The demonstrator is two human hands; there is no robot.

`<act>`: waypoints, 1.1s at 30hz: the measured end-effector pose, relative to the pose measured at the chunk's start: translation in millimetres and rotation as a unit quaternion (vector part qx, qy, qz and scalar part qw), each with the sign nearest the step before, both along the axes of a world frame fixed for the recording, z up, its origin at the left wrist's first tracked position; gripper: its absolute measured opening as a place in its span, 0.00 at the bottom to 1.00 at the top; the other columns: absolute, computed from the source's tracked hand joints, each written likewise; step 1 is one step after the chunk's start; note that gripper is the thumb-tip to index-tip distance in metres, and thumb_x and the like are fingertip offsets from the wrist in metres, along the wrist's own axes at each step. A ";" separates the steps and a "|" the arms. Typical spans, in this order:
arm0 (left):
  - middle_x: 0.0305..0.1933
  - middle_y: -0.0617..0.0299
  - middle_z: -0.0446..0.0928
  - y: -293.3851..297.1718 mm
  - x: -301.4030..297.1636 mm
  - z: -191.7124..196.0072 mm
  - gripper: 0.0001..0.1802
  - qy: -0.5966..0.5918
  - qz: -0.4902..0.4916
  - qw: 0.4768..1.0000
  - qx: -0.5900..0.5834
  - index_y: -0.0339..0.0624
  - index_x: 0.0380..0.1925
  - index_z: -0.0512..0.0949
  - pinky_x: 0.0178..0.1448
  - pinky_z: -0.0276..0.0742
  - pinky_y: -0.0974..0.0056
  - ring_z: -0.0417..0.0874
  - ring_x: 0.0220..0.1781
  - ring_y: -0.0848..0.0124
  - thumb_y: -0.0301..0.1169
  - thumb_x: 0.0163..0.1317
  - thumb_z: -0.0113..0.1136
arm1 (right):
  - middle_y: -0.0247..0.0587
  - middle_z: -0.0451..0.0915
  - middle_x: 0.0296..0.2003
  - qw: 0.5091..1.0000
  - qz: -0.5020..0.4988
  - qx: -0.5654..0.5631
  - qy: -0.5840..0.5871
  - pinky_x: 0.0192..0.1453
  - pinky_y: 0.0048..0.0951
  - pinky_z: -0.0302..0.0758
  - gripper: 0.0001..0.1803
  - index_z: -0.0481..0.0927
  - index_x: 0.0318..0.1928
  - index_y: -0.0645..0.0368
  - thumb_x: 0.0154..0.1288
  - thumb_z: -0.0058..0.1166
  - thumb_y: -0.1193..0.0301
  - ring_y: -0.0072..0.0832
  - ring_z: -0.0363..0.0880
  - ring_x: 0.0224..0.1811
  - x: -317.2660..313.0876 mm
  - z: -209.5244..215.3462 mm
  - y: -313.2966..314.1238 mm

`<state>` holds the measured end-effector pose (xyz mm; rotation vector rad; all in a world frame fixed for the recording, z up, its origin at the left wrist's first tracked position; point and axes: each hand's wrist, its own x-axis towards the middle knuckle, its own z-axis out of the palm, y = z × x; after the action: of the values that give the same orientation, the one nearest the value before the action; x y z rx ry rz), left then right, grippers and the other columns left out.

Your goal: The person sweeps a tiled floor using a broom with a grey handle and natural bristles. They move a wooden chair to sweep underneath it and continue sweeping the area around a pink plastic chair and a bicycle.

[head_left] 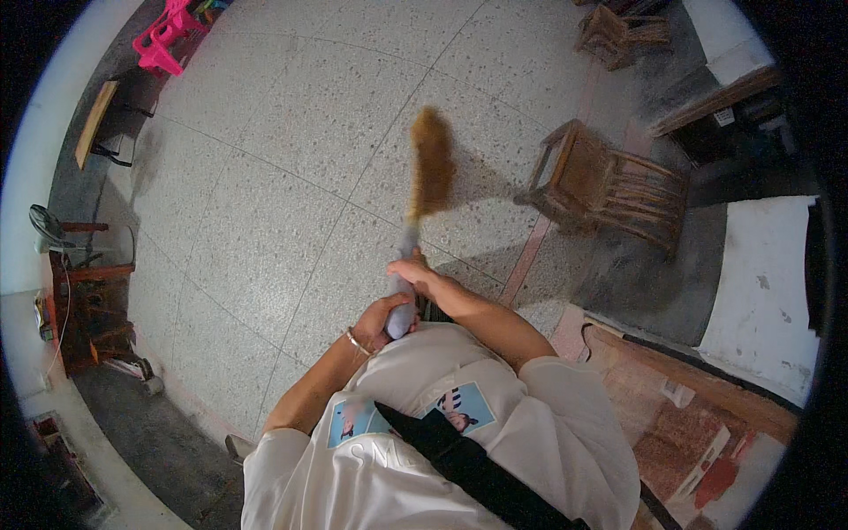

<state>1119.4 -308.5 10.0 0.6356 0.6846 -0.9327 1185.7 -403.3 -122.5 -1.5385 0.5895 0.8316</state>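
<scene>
The broom (430, 168) has tan-brown bristles and a pale grey-lilac handle, the floor (265, 203) is speckled grey crossed by thin dark lines and one reddish strip, the chair (609, 181) is brown wood, the stools (163, 35) bright pink, the shirt (539, 415) off-white with blue picture patches.
</scene>
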 end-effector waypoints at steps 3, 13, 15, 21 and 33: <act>0.28 0.57 0.73 4.7 8.1 22.2 0.13 -0.033 -0.011 0.995 0.088 0.39 0.37 0.68 0.26 0.72 0.65 0.75 0.25 0.66 0.35 0.55 0.52 | 0.44 0.72 0.32 0.992 0.042 0.106 -0.053 0.35 0.34 0.70 0.28 0.67 0.43 0.62 0.36 0.58 0.68 0.32 0.70 0.34 21.4 52.1 11.7; 0.29 0.58 0.73 11.5 18.9 49.5 0.16 -0.127 -0.089 0.985 0.074 0.41 0.41 0.65 0.25 0.73 0.64 0.76 0.26 0.68 0.33 0.55 0.54 | 0.39 0.72 0.29 0.985 -0.066 0.154 -0.050 0.34 0.32 0.70 0.23 0.70 0.38 0.61 0.38 0.59 0.67 0.31 0.71 0.31 19.2 61.0 8.7; 0.30 0.58 0.73 15.5 25.5 55.2 0.17 -0.115 -0.128 0.984 0.045 0.40 0.42 0.65 0.24 0.74 0.65 0.75 0.26 0.68 0.34 0.54 0.54 | 0.39 0.71 0.26 0.973 -0.108 0.205 0.004 0.34 0.33 0.71 0.20 0.68 0.38 0.62 0.43 0.57 0.70 0.31 0.72 0.30 15.2 68.2 -6.3; 0.30 0.57 0.73 16.3 39.8 15.2 0.19 -0.004 -0.156 0.986 -0.055 0.37 0.43 0.66 0.21 0.72 0.68 0.76 0.26 0.67 0.36 0.54 0.55 | 0.39 0.71 0.25 0.929 -0.242 0.256 0.111 0.32 0.37 0.70 0.11 0.71 0.31 0.60 0.44 0.55 0.73 0.34 0.72 0.30 -0.8 50.0 -40.5; 0.31 0.56 0.72 67.5 53.9 37.7 0.20 -0.144 -0.159 0.968 0.126 0.38 0.43 0.64 0.23 0.74 0.64 0.76 0.27 0.66 0.33 0.52 0.56 | 0.39 0.70 0.21 0.939 -0.136 0.310 0.055 0.27 0.33 0.70 0.10 0.71 0.28 0.61 0.45 0.52 0.69 0.29 0.71 0.22 41.4 48.1 48.7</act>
<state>1173.3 -241.0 47.6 1.1092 0.4488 -1.0289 1227.1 -354.6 -74.4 -0.8190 0.5376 0.7923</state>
